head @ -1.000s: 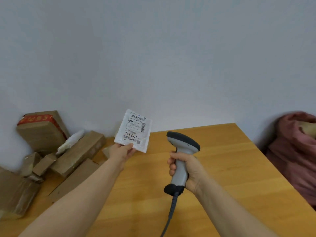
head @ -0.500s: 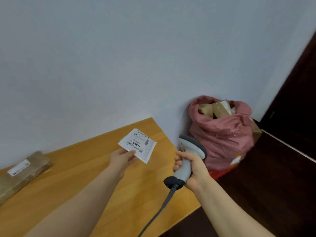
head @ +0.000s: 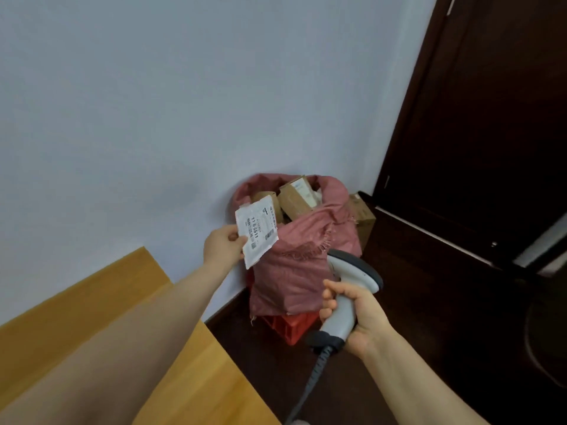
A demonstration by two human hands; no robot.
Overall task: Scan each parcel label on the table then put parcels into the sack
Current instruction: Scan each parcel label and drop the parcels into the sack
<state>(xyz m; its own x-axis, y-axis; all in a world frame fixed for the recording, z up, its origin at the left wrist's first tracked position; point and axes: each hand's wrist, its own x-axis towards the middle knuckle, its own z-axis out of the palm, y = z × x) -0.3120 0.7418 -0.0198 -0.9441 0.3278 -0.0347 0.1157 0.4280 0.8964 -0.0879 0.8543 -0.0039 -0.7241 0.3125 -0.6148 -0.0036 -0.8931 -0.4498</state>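
Left hand [head: 222,245], pinching the parcel [head: 257,231], has carried it off the table [head: 92,299] to the sack [head: 294,271] just beyond, ready to drop. Right hand [head: 356,317] grips the scanner [head: 352,276].

The sack [head: 291,271] hides most of the red crate [head: 288,328]; the scanner cable [head: 312,378] is cropped.

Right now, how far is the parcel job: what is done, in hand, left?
Done: brown boxes sit in the pink sack. In hand: the left hand holds a white labelled parcel by the sack's mouth; the right hand grips the scanner. Left: dropping it in; other parcels are out of view.
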